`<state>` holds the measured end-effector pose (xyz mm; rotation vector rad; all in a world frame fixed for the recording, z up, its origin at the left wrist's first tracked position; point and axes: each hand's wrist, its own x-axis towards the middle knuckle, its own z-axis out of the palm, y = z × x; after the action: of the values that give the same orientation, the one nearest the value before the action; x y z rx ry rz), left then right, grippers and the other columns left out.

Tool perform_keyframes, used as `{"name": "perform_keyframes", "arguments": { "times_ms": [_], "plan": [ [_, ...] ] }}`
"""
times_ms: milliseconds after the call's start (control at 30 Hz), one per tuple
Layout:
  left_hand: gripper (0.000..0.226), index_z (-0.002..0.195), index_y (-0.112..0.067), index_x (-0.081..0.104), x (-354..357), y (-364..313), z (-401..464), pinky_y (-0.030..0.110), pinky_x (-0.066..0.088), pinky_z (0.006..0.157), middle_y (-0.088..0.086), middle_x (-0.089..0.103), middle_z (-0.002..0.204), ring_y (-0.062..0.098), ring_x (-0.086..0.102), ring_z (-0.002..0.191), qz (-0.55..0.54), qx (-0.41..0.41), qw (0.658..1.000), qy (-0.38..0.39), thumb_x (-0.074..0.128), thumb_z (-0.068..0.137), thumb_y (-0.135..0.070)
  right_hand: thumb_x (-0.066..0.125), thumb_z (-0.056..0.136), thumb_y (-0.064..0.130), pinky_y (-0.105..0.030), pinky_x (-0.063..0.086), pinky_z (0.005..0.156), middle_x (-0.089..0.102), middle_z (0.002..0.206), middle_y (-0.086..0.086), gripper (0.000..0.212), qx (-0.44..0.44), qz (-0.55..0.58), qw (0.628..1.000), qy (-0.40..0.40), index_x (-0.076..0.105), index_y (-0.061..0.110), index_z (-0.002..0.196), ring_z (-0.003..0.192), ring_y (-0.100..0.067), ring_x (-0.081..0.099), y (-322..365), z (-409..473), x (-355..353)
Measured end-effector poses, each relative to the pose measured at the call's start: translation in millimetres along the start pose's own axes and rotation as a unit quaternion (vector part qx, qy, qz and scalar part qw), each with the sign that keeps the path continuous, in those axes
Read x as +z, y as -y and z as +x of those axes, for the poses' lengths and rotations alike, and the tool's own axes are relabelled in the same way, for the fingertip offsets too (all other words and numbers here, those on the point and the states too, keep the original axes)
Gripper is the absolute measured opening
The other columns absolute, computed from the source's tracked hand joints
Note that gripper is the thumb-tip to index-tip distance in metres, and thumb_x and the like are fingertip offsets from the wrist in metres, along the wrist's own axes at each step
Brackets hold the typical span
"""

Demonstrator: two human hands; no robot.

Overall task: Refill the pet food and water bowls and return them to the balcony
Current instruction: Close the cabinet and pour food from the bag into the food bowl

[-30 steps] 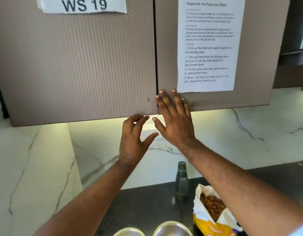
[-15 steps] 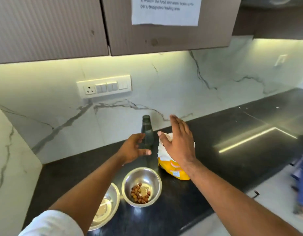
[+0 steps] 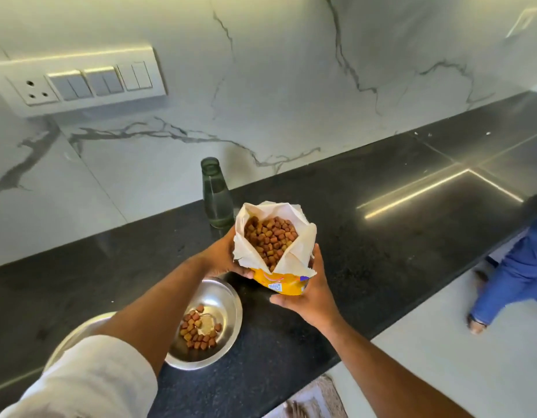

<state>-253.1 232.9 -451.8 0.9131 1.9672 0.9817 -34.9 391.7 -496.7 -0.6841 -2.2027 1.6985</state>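
Progress: early-mid. Food bowl (image 3: pixel 211 324) sits on the black desk (image 3: pixel 381 236), holding only a small heap of kibble at the bottom, so by my read it's not refilled yet. A 2nd steel bowl (image 3: pixel 80 333) is just beside it to the left, mostly hidden under the left forearm; contents can't be seen, so can't tell if water is in. Green glass bottle (image 3: pixel 216 194) stands upright, uncapped, near the marble backsplash, just behind the bag; looks like some clear liquid inside (prob. the water source, judgement only). Left to do: pour more kibble, fill water bowl, carry both to the balcony.

Hands: both are on the yellow pet food bag (image 3: pixel 276 251), lifted off the desk, above and to the right of the food bowl, mouth open and upward, kibble visible inside, not tipped yet. Left hand (image 3: pixel 222 257) wraps the bag's left side, fingers (image 3: pixel 246 271) curled under the torn paper edge, closed in a grip. Right hand (image 3: pixel 309 294) cups the bag's lower right from beneath, thumb up along the side, also gripping. Neither hand touches a bowl or the bottle.

Next needs bag mouth over the food bowl, then a tilt.
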Motion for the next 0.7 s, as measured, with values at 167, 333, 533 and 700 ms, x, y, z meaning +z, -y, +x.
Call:
{"name": "perform_keyframes", "arguments": {
  "times_ms": [167,333,533,700],
  "plan": [
    [0.111,0.150,-0.024,0.042,2,7,21,0.033,0.052,0.107,-0.010,0.062,0.139,0.005,0.059,0.129,0.018,-0.024,0.999,0.011,0.101,0.057,-0.011,0.102,0.060,0.026,-0.047,0.051,0.111,0.051,0.150,0.004,0.123,-0.074,-0.010,0.997,0.023,0.027,0.027,0.157,0.141,-0.022,0.050,5,33,-2],
    [0.077,0.133,-0.021,0.051,12,1,24,0.011,0.052,0.090,-0.023,0.064,0.111,-0.023,0.060,0.101,-0.002,-0.051,0.998,-0.044,0.091,0.071,0.000,0.095,0.057,0.062,-0.044,0.052,0.109,0.056,0.145,0.009,0.111,-0.077,-0.013,0.996,0.033,0.033,0.049,0.149,0.137,-0.014,0.054,8,44,-8],
    [0.088,0.149,-0.008,0.041,31,-8,6,-0.004,0.043,0.084,-0.015,0.054,0.123,-0.013,0.056,0.107,-0.036,-0.030,0.992,-0.117,0.086,0.075,0.006,0.087,0.056,0.077,-0.034,0.052,0.108,0.059,0.139,0.020,0.099,-0.088,-0.030,0.991,0.094,0.036,0.066,0.140,0.131,-0.002,0.056,14,50,-31],
    [0.077,0.140,-0.022,0.044,52,-16,-20,0.031,0.049,0.109,0.004,0.057,0.140,0.015,0.057,0.127,-0.097,-0.015,0.980,-0.174,0.086,0.078,-0.005,0.086,0.046,0.082,-0.044,0.051,0.110,0.061,0.134,0.022,0.104,-0.105,-0.066,0.979,0.160,0.040,0.064,0.137,0.129,-0.011,0.059,41,54,-59]
  ]
}}
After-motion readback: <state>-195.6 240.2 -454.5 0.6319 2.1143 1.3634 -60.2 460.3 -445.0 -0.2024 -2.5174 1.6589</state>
